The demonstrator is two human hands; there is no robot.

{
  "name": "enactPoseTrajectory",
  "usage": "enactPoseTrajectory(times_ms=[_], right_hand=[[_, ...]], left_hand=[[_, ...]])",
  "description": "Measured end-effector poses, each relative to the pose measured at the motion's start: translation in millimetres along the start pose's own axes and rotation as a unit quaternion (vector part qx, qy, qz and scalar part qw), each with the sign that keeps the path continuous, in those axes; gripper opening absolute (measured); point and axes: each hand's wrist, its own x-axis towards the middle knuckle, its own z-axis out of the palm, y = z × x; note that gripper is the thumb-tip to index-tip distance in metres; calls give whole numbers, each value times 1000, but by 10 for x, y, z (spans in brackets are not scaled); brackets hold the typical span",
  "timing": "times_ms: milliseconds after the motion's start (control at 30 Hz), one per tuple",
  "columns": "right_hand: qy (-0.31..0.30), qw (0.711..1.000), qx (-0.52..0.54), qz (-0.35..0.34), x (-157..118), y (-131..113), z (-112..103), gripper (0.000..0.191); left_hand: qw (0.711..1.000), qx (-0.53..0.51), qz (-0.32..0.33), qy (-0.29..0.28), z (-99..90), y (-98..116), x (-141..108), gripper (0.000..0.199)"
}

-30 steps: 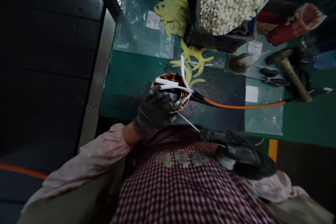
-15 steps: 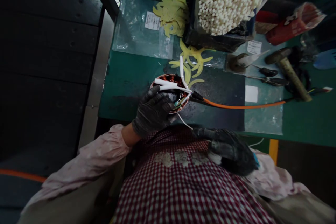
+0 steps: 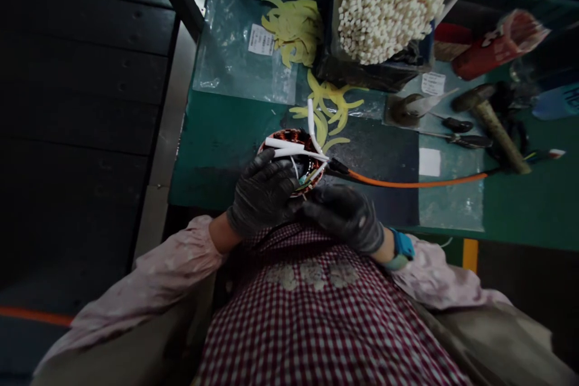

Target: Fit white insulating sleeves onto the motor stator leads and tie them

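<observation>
A round motor stator (image 3: 275, 137) with copper windings sits near the front edge of the bench. White sleeves (image 3: 284, 143) lie across its top, and another sleeve (image 3: 311, 120) points away from me. An orange cable (image 3: 407, 184) runs from its right side. Gloved in black, my left hand (image 3: 262, 196) steadies the near left side of the stator, fingers over its rim. Beside its near right edge is my right hand (image 3: 346, 214), also gloved; its fingers are smeared by motion and what they hold, if anything, does not show. A thin white cord (image 3: 295, 166) curves inside the stator.
Yellow curved strips (image 3: 335, 99) lie behind the stator, with a heap of more strips (image 3: 294, 24) on a plastic bag. A bin of white tubes (image 3: 384, 12) stands at the back. To the right lie a hammer (image 3: 502, 123), screwdrivers (image 3: 470, 140) and a red container (image 3: 500, 48).
My right hand has moved from the lower right up and left to the stator. The white cord stretched towards it before; now a cord curves inside the stator. My left hand has stayed.
</observation>
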Motion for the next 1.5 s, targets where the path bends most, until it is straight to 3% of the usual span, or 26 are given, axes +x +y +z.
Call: enactPoseTrajectory(times_ms=[100, 233, 300, 367, 433, 567, 800, 967, 1100, 1200, 1333, 1400, 1500], right_hand=[[28, 997, -76, 18, 294, 33, 74, 42], [-44, 980, -187, 60, 635, -1, 48, 48], [-46, 988, -135, 52, 736, -19, 23, 39], [-1, 999, -16, 47, 778, -30, -25, 33], [17, 992, 112, 51, 776, -27, -99, 34], [-67, 978, 195, 28, 720, 43, -241, 28], [-48, 982, 183, 11, 657, 201, -189, 19], [-36, 981, 183, -49, 628, 205, -153, 15], [-9, 984, 174, -24, 604, 204, -170, 18], [-10, 987, 148, -58, 587, 245, -137, 20], [-56, 981, 87, -166, 517, 346, -31, 28], [-68, 980, 40, -182, 459, 403, 14, 28], [-15, 965, -31, -260, 352, 446, 40, 22]], left_hand=[[999, -19, 14, 29, -30, 12, 31, 23], [999, -29, -9, 18, -87, 64, 91, 20], [1000, -22, -9, 17, -90, 74, 107, 21], [999, -23, 7, 32, -71, 65, 107, 22], [999, -23, 16, 44, -41, 47, 99, 24], [999, -27, 11, 19, -6, 17, 77, 31], [997, -45, 39, 48, -40, 12, 63, 26], [998, -52, -2, -20, -68, 21, 88, 27], [996, -71, -16, -49, -86, 17, 94, 24], [995, -73, -19, -61, -94, 11, 83, 26], [999, -47, 14, -16, -94, 11, 75, 29], [997, -48, 46, 29, -96, 12, 81, 29], [996, -56, 55, 53, -108, 19, 94, 30]])
